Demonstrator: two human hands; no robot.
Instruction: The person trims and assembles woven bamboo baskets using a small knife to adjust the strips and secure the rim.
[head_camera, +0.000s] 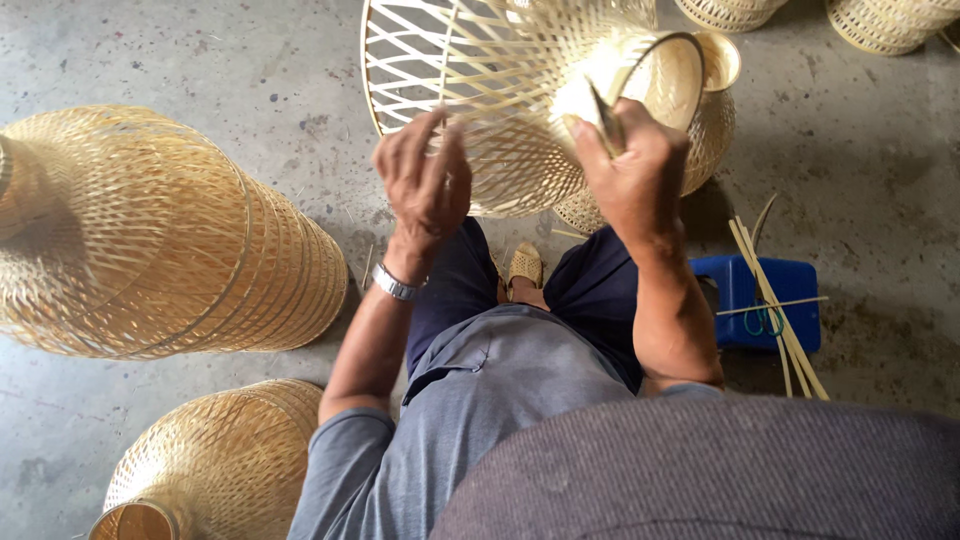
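Above the person's knees, over the grey concrete floor (250, 60), a woven bamboo lampshade (500, 90) is held up off the ground, its wide open mouth tilted toward the far side and its narrow neck toward the right. The left hand (425, 180) has its fingers curled and pinched around thin strips of the open lattice, near the middle of the shade. The right hand (625, 165) is closed on a dark, slim blade-like tool (606, 120) and also presses against the neck ring; I cannot tell exactly what kind of tool it is.

By my judgement the shade is very light, springy rather than stiff, and easy to crush where the weave is open; the firmer rim hoops and the dense neck look like the safest places to grip.

Three finished shades lie on the floor toward its left edge, the largest (150, 240) on its side. At the right edge of the floor a blue stool (765, 305) carries loose bamboo strips (775, 300) and scissors (765, 320).
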